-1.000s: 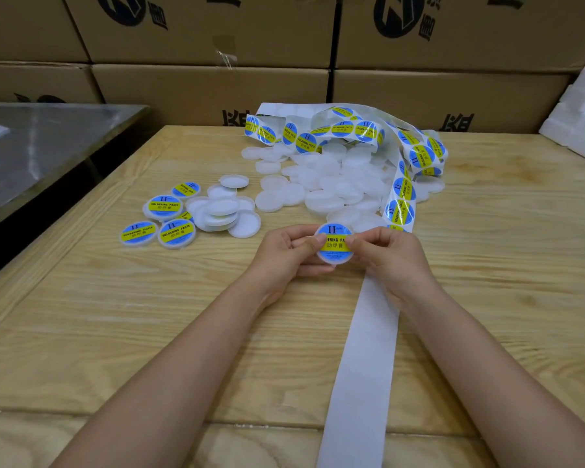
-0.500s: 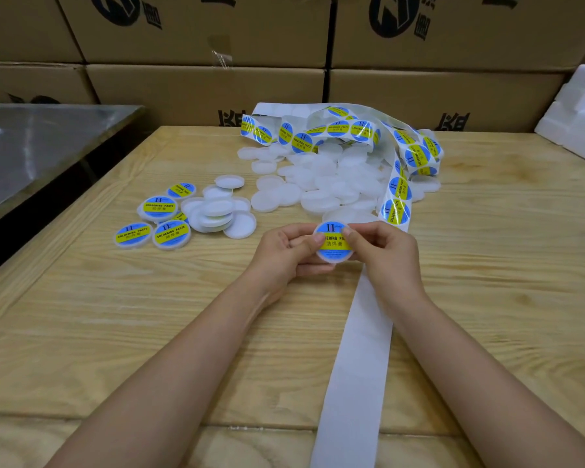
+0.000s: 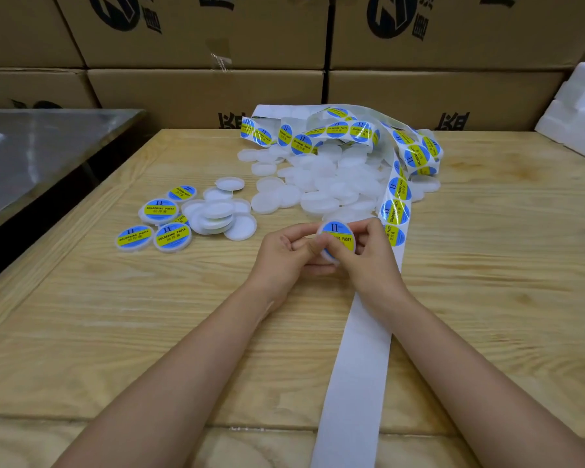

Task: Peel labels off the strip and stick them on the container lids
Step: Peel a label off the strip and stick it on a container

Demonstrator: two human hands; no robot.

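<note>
A lid point(image 3: 337, 239), already labelled, is gripped between the left hand point(image 3: 284, 256) and the right hand point(image 3: 368, 255), both curled round its rim. A few finished lids point(image 3: 159, 211) are laid left of the hands. Far more bare lids point(image 3: 318, 184) are piled beyond them, and the strip point(image 3: 394, 211) just right of them is well stocked. Most of the work is judged undone.
</note>
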